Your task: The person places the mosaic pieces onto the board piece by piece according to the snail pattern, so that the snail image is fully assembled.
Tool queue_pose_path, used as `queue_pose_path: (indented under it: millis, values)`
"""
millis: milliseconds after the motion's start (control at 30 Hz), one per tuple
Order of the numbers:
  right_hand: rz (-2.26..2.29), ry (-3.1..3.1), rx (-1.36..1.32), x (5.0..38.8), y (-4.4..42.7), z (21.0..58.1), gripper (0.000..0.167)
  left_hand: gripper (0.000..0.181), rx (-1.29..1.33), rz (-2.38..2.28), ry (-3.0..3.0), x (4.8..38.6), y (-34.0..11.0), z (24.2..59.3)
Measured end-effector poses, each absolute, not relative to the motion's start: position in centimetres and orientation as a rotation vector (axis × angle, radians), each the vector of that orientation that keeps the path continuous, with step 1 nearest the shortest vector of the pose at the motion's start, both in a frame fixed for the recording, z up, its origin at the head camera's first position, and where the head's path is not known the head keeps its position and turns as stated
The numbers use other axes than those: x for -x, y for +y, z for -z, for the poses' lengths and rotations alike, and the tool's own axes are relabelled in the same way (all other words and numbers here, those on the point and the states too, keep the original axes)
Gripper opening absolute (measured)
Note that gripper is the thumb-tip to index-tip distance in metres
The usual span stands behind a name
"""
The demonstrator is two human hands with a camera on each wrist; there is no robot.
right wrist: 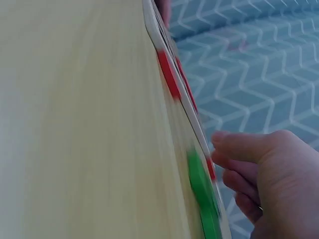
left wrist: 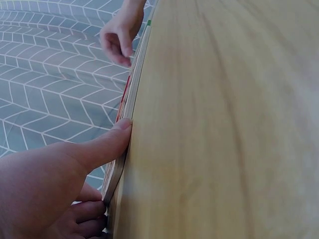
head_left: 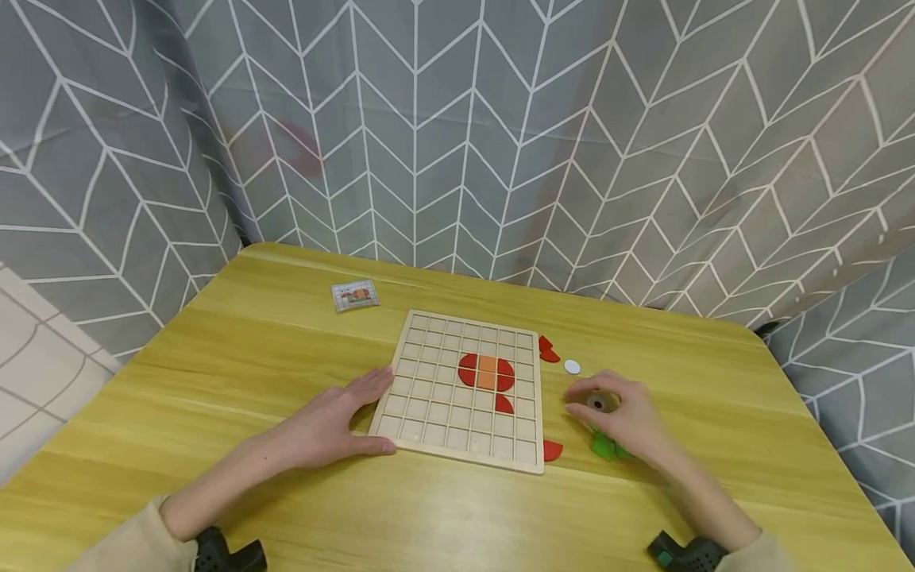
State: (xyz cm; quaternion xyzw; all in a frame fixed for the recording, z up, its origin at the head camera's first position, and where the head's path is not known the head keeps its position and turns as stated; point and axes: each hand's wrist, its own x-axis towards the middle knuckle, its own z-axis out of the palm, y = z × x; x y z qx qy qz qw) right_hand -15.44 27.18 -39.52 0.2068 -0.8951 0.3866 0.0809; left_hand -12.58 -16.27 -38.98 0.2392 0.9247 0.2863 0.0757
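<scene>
A pale wooden grid board (head_left: 436, 413) lies flat on the table. My left hand (head_left: 325, 421) grips its near-left corner, fingers at the left edge and thumb at the front edge. On the grid, red quarter pieces (head_left: 468, 370) flank orange pieces (head_left: 487, 372), with another red quarter (head_left: 504, 403) below. To the board's right, my right hand (head_left: 629, 409) hovers with thumb and index finger apart; a brown round piece with a dark centre (head_left: 597, 403) shows between them. Green pieces (head_left: 603, 446) lie just below that hand, partly covered. In the right wrist view the hand (right wrist: 279, 174) appears to hold nothing.
Red pieces (head_left: 548, 350) and a white disc (head_left: 572, 367) lie right of the board, and a red quarter (head_left: 553, 450) by its near-right corner. A small picture card (head_left: 355, 295) is at the back left. A patterned curtain (head_left: 443, 143) hangs behind the table.
</scene>
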Motion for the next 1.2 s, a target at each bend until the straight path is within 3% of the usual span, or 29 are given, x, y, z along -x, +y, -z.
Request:
queue_pose_path:
  millis: [333, 600, 1200]
  values:
    - [-1.163, -2.637, -0.583, 14.2, 32.1, 40.1, 0.026, 0.102, -0.7, -0.848, 2.769, 12.7, -16.1, 39.0]
    - [-1.116, -2.577, -0.788, 14.6, 32.3, 40.7, 0.033, 0.103, -0.688, -0.851, 2.765, 12.6, -16.1, 39.1]
    - [-1.122, -2.589, -0.695, 14.5, 32.3, 41.4, 0.034, 0.102, -0.714, -0.846, 2.768, 12.6, -16.2, 38.8]
